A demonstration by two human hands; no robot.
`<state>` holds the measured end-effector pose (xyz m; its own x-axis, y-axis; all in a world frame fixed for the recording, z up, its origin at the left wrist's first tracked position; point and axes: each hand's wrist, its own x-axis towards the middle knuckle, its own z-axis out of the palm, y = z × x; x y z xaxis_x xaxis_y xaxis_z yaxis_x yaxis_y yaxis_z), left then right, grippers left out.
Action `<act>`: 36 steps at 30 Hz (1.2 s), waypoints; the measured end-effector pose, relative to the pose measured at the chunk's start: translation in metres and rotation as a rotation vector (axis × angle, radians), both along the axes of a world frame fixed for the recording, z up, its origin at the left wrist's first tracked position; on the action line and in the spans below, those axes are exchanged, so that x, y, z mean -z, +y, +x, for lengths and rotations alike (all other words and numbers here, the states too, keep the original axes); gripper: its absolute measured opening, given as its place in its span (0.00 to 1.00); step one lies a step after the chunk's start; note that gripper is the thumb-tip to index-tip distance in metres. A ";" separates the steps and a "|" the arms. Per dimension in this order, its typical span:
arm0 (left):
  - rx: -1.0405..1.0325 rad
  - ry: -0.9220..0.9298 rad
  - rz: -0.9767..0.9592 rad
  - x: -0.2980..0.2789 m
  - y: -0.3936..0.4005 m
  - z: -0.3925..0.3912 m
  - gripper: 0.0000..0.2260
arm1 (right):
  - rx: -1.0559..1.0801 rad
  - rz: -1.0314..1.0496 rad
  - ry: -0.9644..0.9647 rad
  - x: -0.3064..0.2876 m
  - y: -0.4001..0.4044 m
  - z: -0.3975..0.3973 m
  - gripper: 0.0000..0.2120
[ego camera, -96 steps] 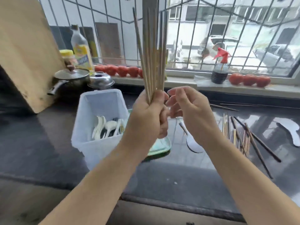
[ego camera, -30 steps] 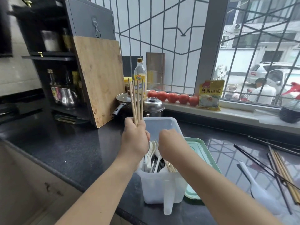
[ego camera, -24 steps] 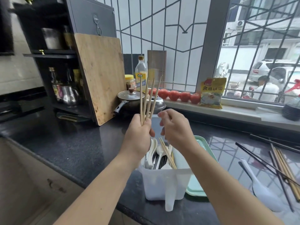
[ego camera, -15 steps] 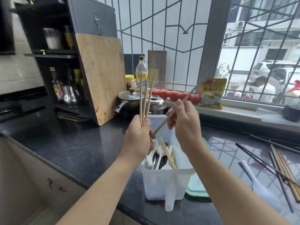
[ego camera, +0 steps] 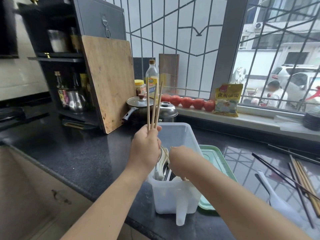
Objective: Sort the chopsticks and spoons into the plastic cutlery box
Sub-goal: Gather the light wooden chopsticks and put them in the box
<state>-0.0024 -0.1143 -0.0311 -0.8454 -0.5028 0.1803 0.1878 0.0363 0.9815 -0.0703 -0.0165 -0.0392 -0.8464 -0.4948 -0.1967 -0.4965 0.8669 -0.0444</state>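
The step in hand looks like feeding chopsticks one at a time into the plastic cutlery box point(ego camera: 174, 196), which stands on the dark bench point(ego camera: 78, 153) near its front edge, with white spoons point(ego camera: 161, 163) already upright inside. The left hand point(ego camera: 146, 149) is closed around three pale chopsticks point(ego camera: 153, 108), held upright above the box's left rim. The right hand point(ego camera: 180, 161) is dipped into the box, wrist bent down; its fingers are hidden behind the wrist, so I cannot tell how far they are closed or whether they have a stick.

The next move probably calls for the right hand to lift clear and pinch another stick from the left hand's bundle. More chopsticks point(ego camera: 301, 177), dark and pale, and a white spoon point(ego camera: 275, 200) lie loose on the bench to the right, well apart from the box.

A green lid point(ego camera: 218, 163) lies just right of the box; a pot point(ego camera: 138, 108) stands behind it. The air above the box is open
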 end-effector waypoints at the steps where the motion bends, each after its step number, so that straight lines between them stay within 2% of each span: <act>1: 0.011 0.003 0.008 0.000 0.000 0.000 0.11 | 0.013 -0.072 0.033 -0.001 0.001 0.000 0.04; 5: 0.018 0.001 -0.078 0.002 -0.001 0.002 0.10 | 0.117 -0.598 0.263 -0.004 0.007 -0.009 0.03; 8: 0.039 -0.009 -0.215 0.004 0.000 0.004 0.09 | 0.165 -1.084 0.174 -0.009 0.008 -0.015 0.13; 11: 0.103 0.003 -0.293 0.004 0.004 0.008 0.09 | 0.046 -1.242 0.041 -0.016 0.009 -0.010 0.17; 15: 0.136 0.007 -0.314 0.001 0.007 0.010 0.11 | -0.099 -1.303 -0.052 -0.017 0.011 -0.006 0.12; 19: 0.014 0.031 -0.192 0.003 0.006 0.010 0.11 | 0.106 -1.747 -0.095 -0.023 0.021 -0.008 0.13; 20: -0.028 0.047 -0.158 0.004 0.005 0.010 0.11 | 0.169 -1.787 -0.059 -0.023 0.023 -0.010 0.13; 22: -0.078 0.073 -0.105 0.006 0.004 0.010 0.11 | 0.246 -1.616 0.108 -0.019 0.021 -0.015 0.13; 24: -0.080 0.095 -0.051 0.008 0.004 0.008 0.11 | 0.221 -1.220 0.206 -0.012 0.012 -0.014 0.13; 28: -0.050 0.104 -0.006 0.008 0.002 0.006 0.12 | 0.006 -0.135 -0.005 -0.002 -0.002 -0.004 0.11; 30: -0.038 0.096 0.020 0.007 0.002 0.006 0.12 | -0.115 0.177 -0.064 -0.006 -0.003 0.003 0.07; 31: -0.032 0.091 0.029 0.007 0.001 0.006 0.12 | -0.139 0.233 -0.062 -0.007 -0.002 0.003 0.07; 33: -0.024 0.079 0.033 0.006 0.001 0.006 0.12 | -0.107 0.207 -0.043 -0.006 -0.003 0.001 0.13; 36: -0.011 0.061 0.015 0.006 0.001 0.006 0.12 | 0.059 -0.050 -0.018 -0.002 -0.003 -0.002 0.11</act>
<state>0.0034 -0.1137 -0.0370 -0.8272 -0.5152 0.2241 0.2473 0.0243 0.9686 -0.0727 -0.0194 -0.0370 -0.8709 -0.4537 -0.1889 -0.4433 0.8911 -0.0969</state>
